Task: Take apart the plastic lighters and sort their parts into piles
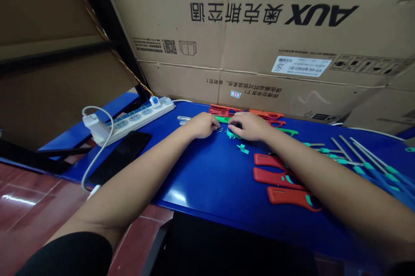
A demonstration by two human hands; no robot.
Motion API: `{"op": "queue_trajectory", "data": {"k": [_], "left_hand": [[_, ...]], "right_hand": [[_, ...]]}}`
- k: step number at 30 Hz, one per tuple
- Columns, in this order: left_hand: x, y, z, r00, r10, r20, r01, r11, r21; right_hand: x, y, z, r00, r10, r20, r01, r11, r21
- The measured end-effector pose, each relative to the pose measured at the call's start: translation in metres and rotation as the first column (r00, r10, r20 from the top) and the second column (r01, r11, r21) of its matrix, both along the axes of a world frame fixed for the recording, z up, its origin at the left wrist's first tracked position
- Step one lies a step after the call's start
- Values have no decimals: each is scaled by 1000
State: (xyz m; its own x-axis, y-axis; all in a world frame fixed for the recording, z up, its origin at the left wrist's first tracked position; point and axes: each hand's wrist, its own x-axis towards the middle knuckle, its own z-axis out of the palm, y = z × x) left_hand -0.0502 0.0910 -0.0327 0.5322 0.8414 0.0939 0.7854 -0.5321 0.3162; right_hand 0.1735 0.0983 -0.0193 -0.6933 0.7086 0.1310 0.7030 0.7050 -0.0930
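1. The left hand [201, 125] is held low over the far middle of a blue-painted table [207, 189], reaching right toward a thin bent wire [220, 130]; whether its fingers are together on the wire or only beside it cannot be told at this size
2. The right hand [248, 125] is curled down over a small teal plastic part [231, 134], with something dark half hidden beneath the fingers; the fingers appear drawn together, but whether they are clamped on the part cannot be told
3. The teal part is located between the two hands, at the far middle of the table, and appears to be kept there so that both hands can work on it; a loose teal piece [242, 149] lies just nearer
4. A green plastic strip [223, 119] and red and orange plastic pieces [266, 114] are lined along the far edge against a cardboard box [292, 38], seemingly set out of the way
5. On the right, red-orange handles [277, 179] are laid side by side, and slender steel shafts with teal collars [369, 172] are fanned beyond them, apparently sorted by kind
6. On the left, a white power strip [139, 117] and a black smartphone [119, 157] are placed well apart from the parts
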Motion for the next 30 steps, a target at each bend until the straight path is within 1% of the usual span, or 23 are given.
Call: {"op": "queue_trajectory", "data": {"k": [3,8,13,18,21,24,26,27,30], "left_hand": [[8,-4,-2,996,-80,-33,81,996,31],[17,-8,-5,984,-165,-63,169,982,82],[22,-12,-7,972,-221,-80,229,966,118],[22,-13,-8,966,-243,-90,254,958,136],[18,-12,-6,957,-277,-92,287,950,124],[9,-11,0,948,-311,-74,318,942,106],[0,-9,5,954,-297,-42,300,948,110],[-6,-8,8,962,-271,-21,271,955,117],[-27,-2,13,989,-148,29,143,981,135]], "right_hand": [[11,-14,-5,999,34,-5,-34,998,-52],[24,-26,-7,1000,2,-16,-3,996,-90],[26,-24,-1,999,-29,-14,27,997,-78],[22,-18,5,999,-49,-10,48,998,-49],[18,-17,7,999,-33,-5,33,999,-39],[14,-15,7,1000,-5,6,5,1000,-30],[10,-13,7,1000,22,13,-21,999,-24],[8,-12,7,999,39,17,-39,999,-22],[1,-7,7,995,98,29,-97,995,-18]]}}
